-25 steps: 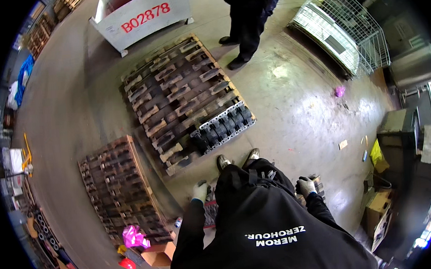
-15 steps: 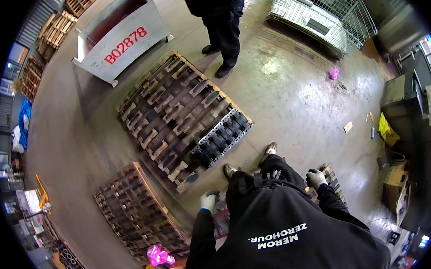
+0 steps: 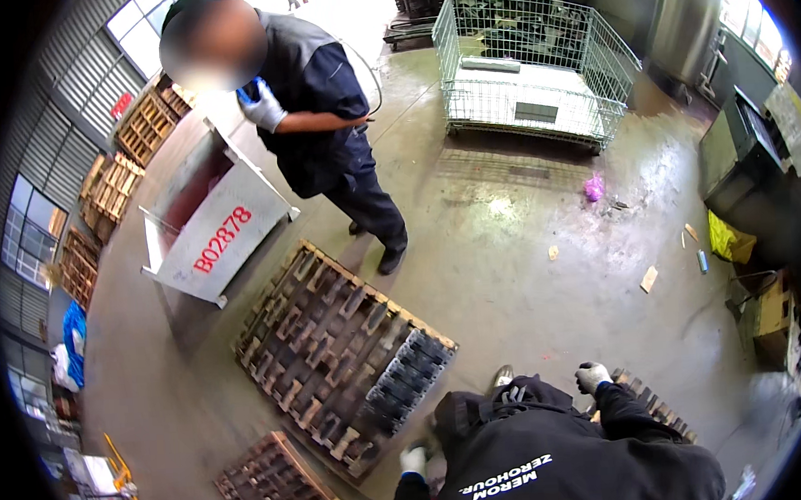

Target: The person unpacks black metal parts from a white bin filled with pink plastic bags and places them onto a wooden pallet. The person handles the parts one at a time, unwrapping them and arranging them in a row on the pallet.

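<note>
My right hand (image 3: 593,377), in a pale glove, is curled closed beside a stack of notched pieces (image 3: 655,404), with nothing visible in it. My left hand (image 3: 413,459), gloved as well, hangs low at my left side; its fingers are too small and blurred to read. In front of me stands a pallet load (image 3: 319,336) of brown notched pieces in rows. On its near right corner lies a dark ribbed metal casting (image 3: 411,376). A second stack of notched pieces (image 3: 277,483) stands at the lower left.
A co-worker (image 3: 321,118) stands beyond the pallet load, a gloved hand raised with something blue. Behind is a grey metal bin (image 3: 228,236). A wire cage (image 3: 520,108) stands at the back. Pink plastic (image 3: 594,186) and scraps lie on the floor; a yellow bag (image 3: 730,237) is at right.
My view has tilted up, bringing the co-worker's upper body into sight. The pallet load and both my hands sit lower in the picture.
</note>
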Available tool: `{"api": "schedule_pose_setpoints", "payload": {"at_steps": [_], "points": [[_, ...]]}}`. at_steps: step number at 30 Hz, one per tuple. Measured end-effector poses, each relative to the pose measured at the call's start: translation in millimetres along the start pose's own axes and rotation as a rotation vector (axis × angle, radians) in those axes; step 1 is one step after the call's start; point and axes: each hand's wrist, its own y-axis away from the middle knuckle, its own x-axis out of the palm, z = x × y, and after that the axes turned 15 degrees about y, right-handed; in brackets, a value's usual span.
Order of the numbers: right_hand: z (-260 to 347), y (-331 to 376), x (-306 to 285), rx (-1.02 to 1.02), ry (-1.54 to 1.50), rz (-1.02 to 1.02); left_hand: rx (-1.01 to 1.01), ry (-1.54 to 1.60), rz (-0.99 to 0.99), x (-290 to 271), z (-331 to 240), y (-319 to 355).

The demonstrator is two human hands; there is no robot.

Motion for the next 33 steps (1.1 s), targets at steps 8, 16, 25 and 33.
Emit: {"api": "schedule_pose_setpoints", "payload": {"at_steps": [8,16,25,33], "points": [[17.2,-63.9,-37.9,-0.034,-0.243,0.047,-0.140,-0.115,0.074,131.6,-53.9,-0.2],[142.7,-102.8,-53.9,-0.117,-0.330,0.002,-0.094,-0.477,0.110,227.8,-122.6,-56.4],[253.1,-186.0,-106.2,0.055,-0.214,-0.029,0.056,-0.608,0.292,325.8,-159.2,-223.8],[295.3,-266.0,-126.2,0.276,-0.325,0.003,0.104,-0.179,0.297,506.8,-314.0,-267.3]]}}
